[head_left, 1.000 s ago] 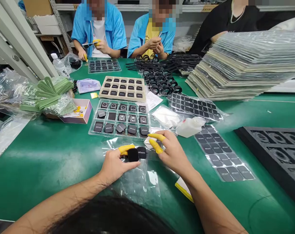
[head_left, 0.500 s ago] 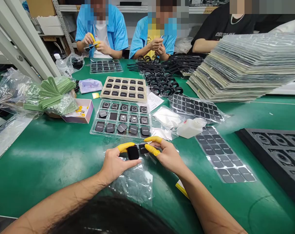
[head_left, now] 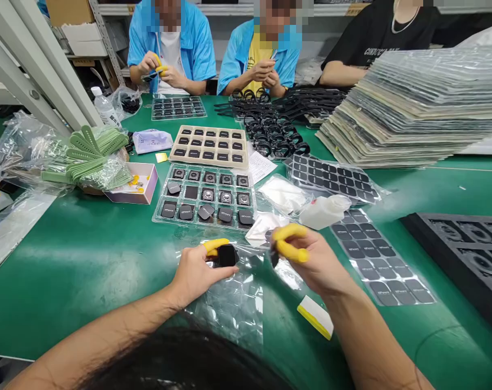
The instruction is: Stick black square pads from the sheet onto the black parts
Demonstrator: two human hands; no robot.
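My left hand (head_left: 195, 273), with yellow finger cots, pinches a black square watch body (head_left: 227, 255) by its edges, its glossy screen toward me. To the right, my right hand (head_left: 317, 260), also in yellow finger cots, is closed on a dark, thin label piece (head_left: 274, 254), blurred by motion and partly hidden by the fingers. The two hands are apart, above a clear plastic bag (head_left: 233, 303) on the table. Just beyond them lies a clear tray (head_left: 157, 214) of watch bodies, several topped with dark square labels.
A sheet of dark square labels (head_left: 371, 252), a white bottle (head_left: 323, 212) and a yellow-edged white pad (head_left: 316, 317) lie right. Black foam tray (head_left: 433, 260) sits far right. Beyond are a beige tray (head_left: 205, 163), black straps (head_left: 276, 130) and a tall sheet stack (head_left: 408, 108). Co-workers sit opposite.
My right hand has moved right, away from the watch, taking the dark label piece with it. My left hand still grips the watch. The view has shifted slightly.
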